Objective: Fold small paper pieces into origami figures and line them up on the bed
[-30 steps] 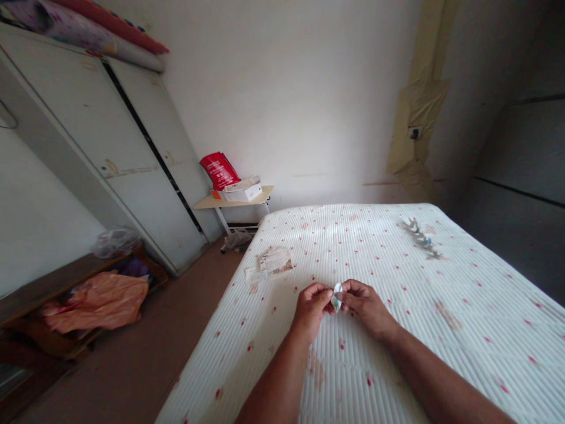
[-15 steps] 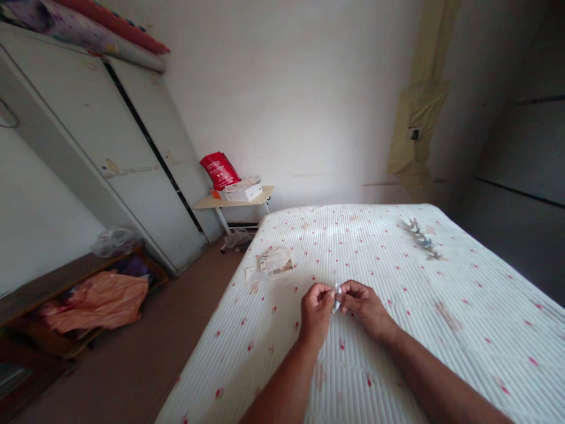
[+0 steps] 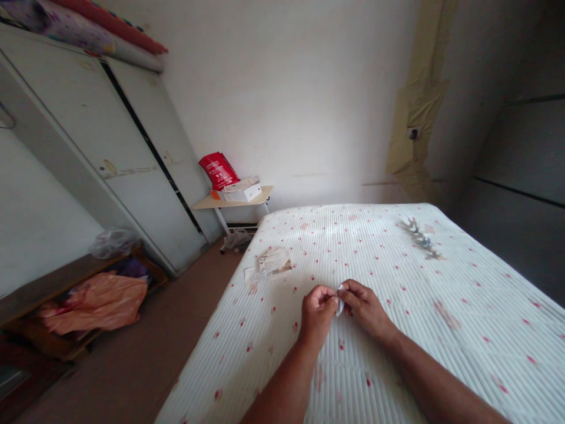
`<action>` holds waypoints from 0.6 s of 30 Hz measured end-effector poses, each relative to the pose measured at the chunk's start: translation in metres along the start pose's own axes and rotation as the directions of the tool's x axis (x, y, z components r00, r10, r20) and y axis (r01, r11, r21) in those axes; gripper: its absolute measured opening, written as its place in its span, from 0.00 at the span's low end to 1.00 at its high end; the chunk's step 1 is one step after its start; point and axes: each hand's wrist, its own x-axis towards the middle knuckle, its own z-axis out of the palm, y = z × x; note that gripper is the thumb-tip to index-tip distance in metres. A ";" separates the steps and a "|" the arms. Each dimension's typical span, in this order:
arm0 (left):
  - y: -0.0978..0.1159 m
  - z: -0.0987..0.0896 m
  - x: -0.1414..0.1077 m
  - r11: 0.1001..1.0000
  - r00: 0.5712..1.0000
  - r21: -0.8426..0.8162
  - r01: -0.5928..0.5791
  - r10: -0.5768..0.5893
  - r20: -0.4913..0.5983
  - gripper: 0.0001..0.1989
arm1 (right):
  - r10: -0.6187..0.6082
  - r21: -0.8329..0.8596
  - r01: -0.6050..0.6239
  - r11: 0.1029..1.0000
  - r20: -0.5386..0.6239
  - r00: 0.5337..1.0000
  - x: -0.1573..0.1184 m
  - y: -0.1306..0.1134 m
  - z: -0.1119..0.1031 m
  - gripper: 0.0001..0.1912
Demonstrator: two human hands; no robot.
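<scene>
Two bare hands, close together, just below and right of the centre of the frame in the head view, and all the action is at the fingertips! The left hand [image 3: 318,310] has its thumb and forefinger pinched together on a small white piece [image 3: 340,307], with the other fingers curled in. Over on the other side, the right hand [image 3: 365,306] clamps the same piece, thumb against forefinger at its upper end. So that little slip sits between the two hands, narrow and upright, its lower tip poking out; the fingers cover much of it, and I can't tell how it is folded. Beneath them spreads a white ribbed bedcover [image 3: 238,341] dotted with red, filling the lower middle of the frame. Up and left of the hands lie printed paper scraps [image 3: 274,261], flat and overlapping. Away to the right of the frame, well apart from the hands, runs a slanting row of small greyish pieces [image 3: 421,238], too blurred for detail. Left of centre, beyond the bed, a small table [image 3: 206,203] carries a red bag [image 3: 219,171] beside a white box [image 3: 244,194], and a pale wardrobe [image 3: 145,182] leans across the upper left, rolled mats [image 3: 110,44] on top.
</scene>
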 end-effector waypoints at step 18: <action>0.010 0.000 0.001 0.987 0.994 -0.122 0.105 -0.101 0.036 0.05 | -0.021 -0.006 0.021 1.000 -0.016 1.000 0.001 0.000 0.000 0.17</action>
